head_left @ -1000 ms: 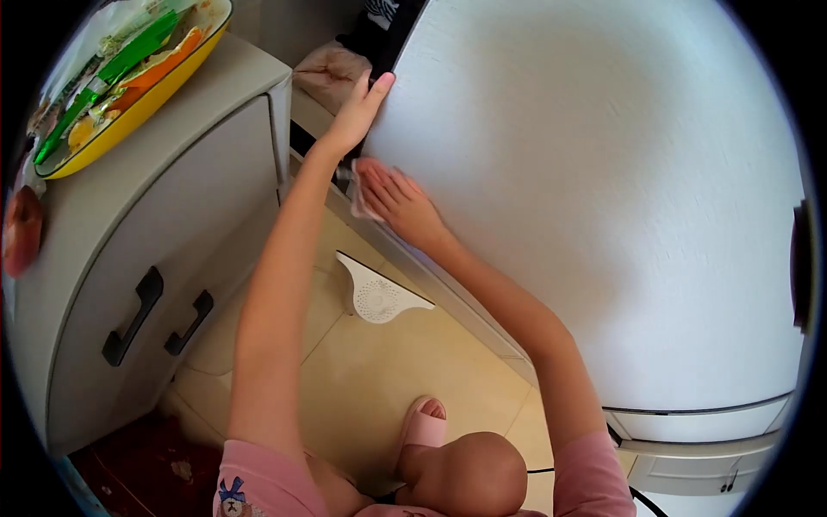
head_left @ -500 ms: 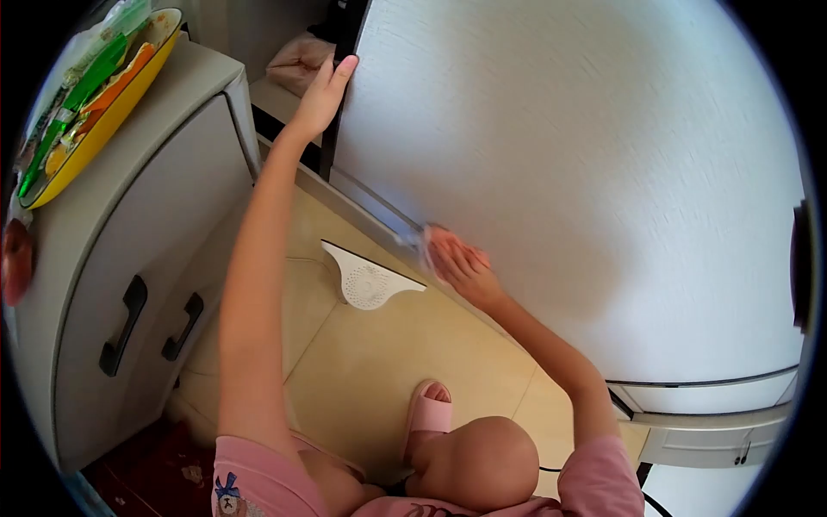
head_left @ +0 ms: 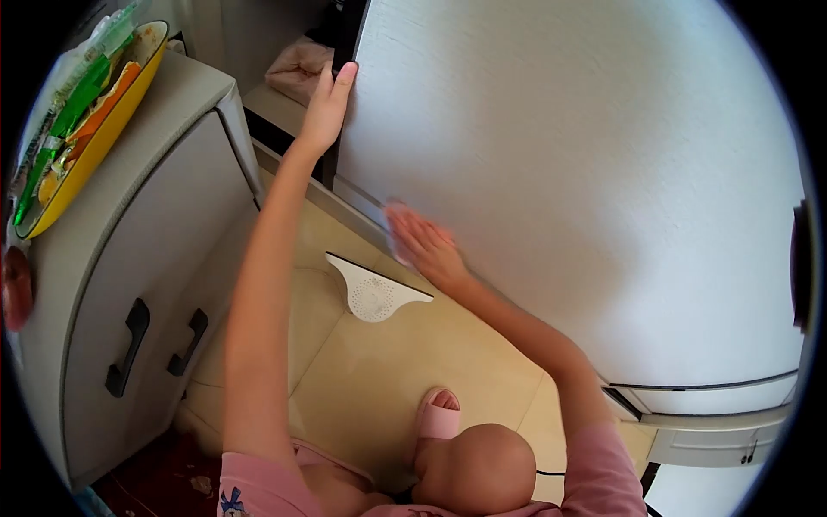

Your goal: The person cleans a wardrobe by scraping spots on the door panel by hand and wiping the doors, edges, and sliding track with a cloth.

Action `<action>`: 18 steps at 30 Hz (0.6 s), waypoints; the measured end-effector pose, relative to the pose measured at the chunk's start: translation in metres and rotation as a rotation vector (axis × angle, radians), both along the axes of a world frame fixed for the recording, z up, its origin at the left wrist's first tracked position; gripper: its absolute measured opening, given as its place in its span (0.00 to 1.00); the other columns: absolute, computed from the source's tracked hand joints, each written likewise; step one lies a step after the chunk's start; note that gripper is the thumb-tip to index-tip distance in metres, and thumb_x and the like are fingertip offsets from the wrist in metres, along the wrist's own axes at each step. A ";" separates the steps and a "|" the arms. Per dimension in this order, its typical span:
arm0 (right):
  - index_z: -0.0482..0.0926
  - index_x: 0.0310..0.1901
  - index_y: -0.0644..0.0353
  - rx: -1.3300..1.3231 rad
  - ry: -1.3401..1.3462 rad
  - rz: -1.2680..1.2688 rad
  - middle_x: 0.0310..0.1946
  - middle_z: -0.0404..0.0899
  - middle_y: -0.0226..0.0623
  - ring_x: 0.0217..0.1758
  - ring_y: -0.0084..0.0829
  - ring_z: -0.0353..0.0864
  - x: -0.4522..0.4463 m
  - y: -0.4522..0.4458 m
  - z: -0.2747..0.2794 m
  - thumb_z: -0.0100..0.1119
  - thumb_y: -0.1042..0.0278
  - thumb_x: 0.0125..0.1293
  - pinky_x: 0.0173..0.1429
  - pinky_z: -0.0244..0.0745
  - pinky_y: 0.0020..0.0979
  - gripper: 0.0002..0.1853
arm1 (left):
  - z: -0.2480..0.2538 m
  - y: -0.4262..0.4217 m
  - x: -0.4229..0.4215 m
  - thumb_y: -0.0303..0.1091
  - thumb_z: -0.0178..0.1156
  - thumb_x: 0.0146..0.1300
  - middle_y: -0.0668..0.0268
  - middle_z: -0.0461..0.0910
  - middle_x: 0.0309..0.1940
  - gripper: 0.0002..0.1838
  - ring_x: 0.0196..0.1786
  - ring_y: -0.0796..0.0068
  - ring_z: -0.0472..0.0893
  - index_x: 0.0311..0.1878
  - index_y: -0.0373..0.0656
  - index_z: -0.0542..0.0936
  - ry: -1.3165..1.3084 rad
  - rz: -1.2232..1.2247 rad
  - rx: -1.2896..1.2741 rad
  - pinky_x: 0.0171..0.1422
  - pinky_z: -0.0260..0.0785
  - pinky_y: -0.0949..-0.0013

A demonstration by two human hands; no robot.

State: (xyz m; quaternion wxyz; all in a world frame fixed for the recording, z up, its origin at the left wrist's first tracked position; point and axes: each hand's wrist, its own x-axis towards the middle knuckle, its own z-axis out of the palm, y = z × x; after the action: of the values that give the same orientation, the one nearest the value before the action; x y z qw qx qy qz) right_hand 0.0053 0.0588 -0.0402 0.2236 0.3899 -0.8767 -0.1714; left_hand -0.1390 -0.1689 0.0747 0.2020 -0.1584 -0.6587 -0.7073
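Observation:
My left hand (head_left: pixel 326 112) is wrapped round the dark vertical edge of a large white door panel (head_left: pixel 551 172), its thumb resting on the front face. My right hand (head_left: pixel 428 252) presses a thin cloth (head_left: pixel 396 237), whitish and partly pink, against the panel's bottom border. The fingers lie over the cloth, and motion blurs its outline, so most of it is hidden. Below the hands, a white squeegee-like head (head_left: pixel 375 293) with a dark straight edge and a dotted pattern lies on the tiled floor.
At left stands a grey cabinet (head_left: pixel 155 224) with dark handles. A yellow-sided dish (head_left: pixel 103 138) of packaged items sits on it. Behind the panel's edge a folded pinkish cloth bundle (head_left: pixel 297 71) rests on a shelf. My pink slipper (head_left: pixel 439 420) is on the floor.
My right hand has slid left and slightly up along the panel's bottom border with the cloth. My left hand keeps its grip on the edge. The view has shifted slightly.

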 end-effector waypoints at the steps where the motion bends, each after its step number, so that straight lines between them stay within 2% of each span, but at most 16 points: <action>1: 0.59 0.62 0.65 0.031 0.026 0.006 0.63 0.58 0.42 0.64 0.36 0.60 -0.022 -0.027 -0.001 0.48 0.65 0.57 0.65 0.56 0.34 0.30 | -0.001 0.000 -0.001 0.58 0.42 0.64 0.54 0.70 0.53 0.33 0.58 0.63 0.66 0.60 0.38 0.63 0.005 0.009 -0.007 0.64 0.51 0.68; 4: 0.59 0.62 0.63 0.168 0.174 0.083 0.62 0.58 0.43 0.65 0.38 0.58 -0.069 -0.093 0.007 0.47 0.62 0.56 0.67 0.53 0.35 0.31 | -0.006 -0.001 -0.004 0.58 0.42 0.64 0.53 0.69 0.53 0.33 0.58 0.62 0.66 0.60 0.38 0.63 0.031 0.033 -0.019 0.64 0.52 0.68; 5: 0.59 0.62 0.63 0.160 0.169 0.080 0.62 0.58 0.43 0.65 0.38 0.58 -0.072 -0.096 0.012 0.47 0.62 0.56 0.67 0.53 0.35 0.31 | -0.006 -0.001 -0.003 0.58 0.42 0.64 0.52 0.69 0.54 0.33 0.58 0.61 0.66 0.60 0.37 0.63 0.047 0.046 -0.026 0.64 0.52 0.68; 7: 0.60 0.62 0.63 0.409 0.266 0.103 0.62 0.59 0.43 0.65 0.41 0.57 -0.071 -0.099 0.017 0.46 0.61 0.56 0.67 0.52 0.39 0.31 | -0.005 -0.002 0.000 0.58 0.42 0.64 0.52 0.69 0.53 0.33 0.58 0.61 0.66 0.60 0.37 0.63 0.045 0.050 -0.044 0.64 0.52 0.68; 8: 0.60 0.62 0.63 0.411 0.264 0.098 0.62 0.59 0.43 0.65 0.41 0.57 -0.068 -0.090 0.011 0.46 0.61 0.56 0.67 0.52 0.39 0.31 | -0.003 -0.001 0.001 0.57 0.42 0.64 0.52 0.70 0.53 0.33 0.58 0.60 0.66 0.60 0.36 0.63 0.051 0.060 -0.051 0.63 0.53 0.68; 10: 0.62 0.60 0.65 0.332 0.254 0.180 0.62 0.59 0.45 0.65 0.42 0.57 -0.052 -0.054 -0.004 0.43 0.61 0.56 0.69 0.48 0.39 0.29 | -0.006 -0.002 0.000 0.56 0.42 0.65 0.52 0.70 0.53 0.32 0.57 0.60 0.67 0.59 0.35 0.63 0.022 0.086 -0.089 0.63 0.53 0.68; 12: 0.62 0.60 0.65 0.309 0.229 0.135 0.61 0.59 0.46 0.65 0.43 0.58 -0.016 -0.010 0.001 0.45 0.62 0.56 0.67 0.53 0.39 0.29 | -0.005 0.002 0.003 0.54 0.43 0.66 0.51 0.71 0.52 0.31 0.56 0.61 0.68 0.59 0.34 0.63 0.104 0.082 -0.036 0.63 0.54 0.68; 14: 0.62 0.60 0.65 0.320 0.169 0.101 0.61 0.60 0.46 0.65 0.40 0.60 0.035 0.046 0.013 0.46 0.63 0.57 0.63 0.59 0.38 0.28 | -0.011 -0.001 -0.004 0.53 0.43 0.66 0.52 0.71 0.52 0.31 0.56 0.61 0.68 0.59 0.33 0.64 0.056 0.092 -0.060 0.63 0.54 0.69; 16: 0.61 0.61 0.64 0.138 -0.022 -0.031 0.62 0.59 0.43 0.65 0.36 0.60 0.092 0.105 0.020 0.47 0.64 0.58 0.60 0.63 0.35 0.29 | -0.016 0.000 -0.007 0.52 0.43 0.66 0.53 0.71 0.52 0.30 0.56 0.64 0.68 0.59 0.33 0.64 0.053 0.153 -0.082 0.62 0.54 0.70; 18: 0.59 0.63 0.61 0.390 0.050 -0.093 0.62 0.59 0.38 0.66 0.32 0.60 0.143 0.172 0.021 0.47 0.65 0.57 0.60 0.64 0.33 0.29 | -0.004 0.005 0.006 0.51 0.42 0.67 0.54 0.71 0.53 0.30 0.56 0.64 0.69 0.59 0.33 0.64 0.007 0.155 -0.079 0.62 0.55 0.70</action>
State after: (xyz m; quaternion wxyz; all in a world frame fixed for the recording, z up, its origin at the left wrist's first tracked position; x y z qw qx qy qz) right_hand 0.1484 0.2310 -0.0192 0.1574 0.3806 -0.8382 -0.3576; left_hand -0.1329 -0.1640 0.0706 0.2521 -0.1173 -0.6956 -0.6625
